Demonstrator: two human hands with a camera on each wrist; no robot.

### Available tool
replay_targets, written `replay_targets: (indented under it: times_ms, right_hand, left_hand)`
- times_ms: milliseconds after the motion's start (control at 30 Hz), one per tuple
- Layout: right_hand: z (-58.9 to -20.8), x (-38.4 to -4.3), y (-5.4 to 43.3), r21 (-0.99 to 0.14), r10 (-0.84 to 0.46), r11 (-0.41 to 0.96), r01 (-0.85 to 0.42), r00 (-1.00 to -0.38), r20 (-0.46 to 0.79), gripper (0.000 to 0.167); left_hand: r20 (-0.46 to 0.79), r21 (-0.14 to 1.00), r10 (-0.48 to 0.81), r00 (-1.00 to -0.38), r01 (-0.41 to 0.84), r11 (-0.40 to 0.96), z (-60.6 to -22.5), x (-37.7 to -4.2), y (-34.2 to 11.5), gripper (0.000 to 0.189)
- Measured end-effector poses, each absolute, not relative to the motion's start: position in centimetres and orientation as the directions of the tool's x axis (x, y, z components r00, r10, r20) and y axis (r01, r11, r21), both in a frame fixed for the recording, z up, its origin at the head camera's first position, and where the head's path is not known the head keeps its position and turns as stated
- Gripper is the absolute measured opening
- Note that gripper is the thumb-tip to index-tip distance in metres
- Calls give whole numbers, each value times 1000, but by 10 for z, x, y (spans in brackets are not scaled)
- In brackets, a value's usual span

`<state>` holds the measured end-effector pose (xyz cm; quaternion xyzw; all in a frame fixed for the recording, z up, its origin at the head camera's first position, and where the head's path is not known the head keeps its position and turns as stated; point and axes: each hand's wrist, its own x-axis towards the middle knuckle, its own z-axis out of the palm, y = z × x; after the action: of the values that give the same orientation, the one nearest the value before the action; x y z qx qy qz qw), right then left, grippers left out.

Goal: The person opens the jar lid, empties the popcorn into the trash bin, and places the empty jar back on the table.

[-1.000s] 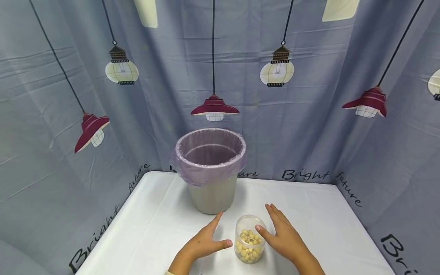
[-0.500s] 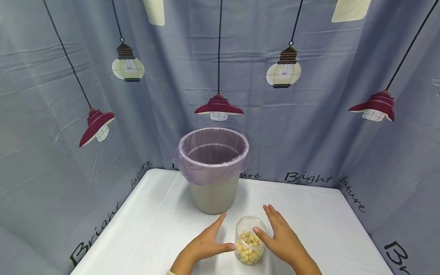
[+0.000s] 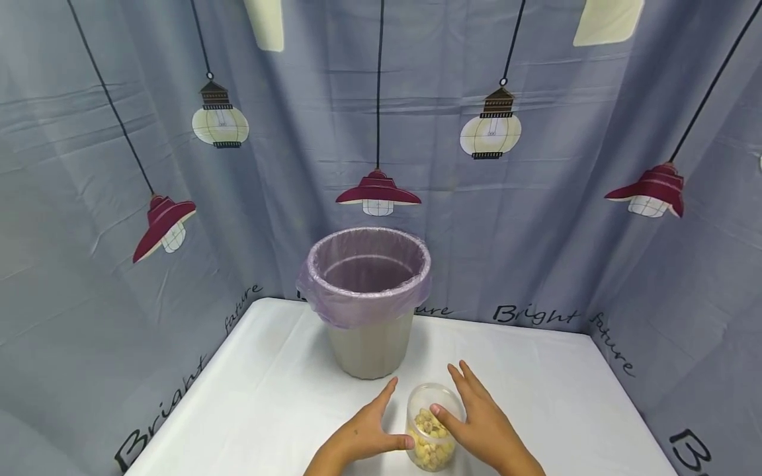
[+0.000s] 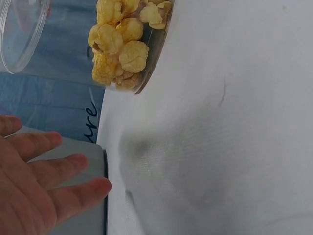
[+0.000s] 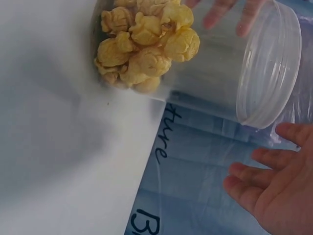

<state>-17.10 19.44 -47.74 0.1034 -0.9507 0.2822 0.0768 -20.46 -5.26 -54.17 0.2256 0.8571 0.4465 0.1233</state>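
Jar (image 3: 431, 449) stands upright on the tabletop (image 3: 250, 396), close to the near edge and slightly right of its middle. The near edge itself and both near corners are cut off in the head view. Both wrist views crop part of the jar as well.

Left hand (image 3: 364, 433) is at the jar's left, fingers extended, thumb pointing at the wall; right hand (image 3: 485, 426) is at the other side, likewise spread. Neither grips anything. Each thumb overlaps the jar in the head view — contact or a small gap, cannot tell. The left thumb is out of frame in the left wrist view, and blurred fingers show through the wall in the right wrist view.

Jar: clear, cylindrical, with a thick translucent rim. Whether a clear lid covers the mouth is hard to make out. Popcorn (image 4: 120, 44) fills the lower part: rounded, lumpy, yellow pieces, some browner in the creases; clear wall above.

Bin (image 3: 370, 347), grey-beige, stands by the far edge, left of the middle, a purple bag (image 3: 363, 309) folded over its rim. Its floor is hidden — so is part of the lettering on the curtain (image 3: 536, 251) behind.
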Motion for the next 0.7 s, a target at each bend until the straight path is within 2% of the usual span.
replay_targets:
  times_ms: [433,700]
  right_hand:
    - [-484,-176,186,-516,-178,819,-253,-965,191,86]
    - [-486,-180,178,-533,-189,811,-241,-970,150,83]
  left_hand:
    - [10,842,552,-834,305,446,-546,-209,-47,116]
    - [12,848,552,-834,301,436,-551,-212,-45,116]
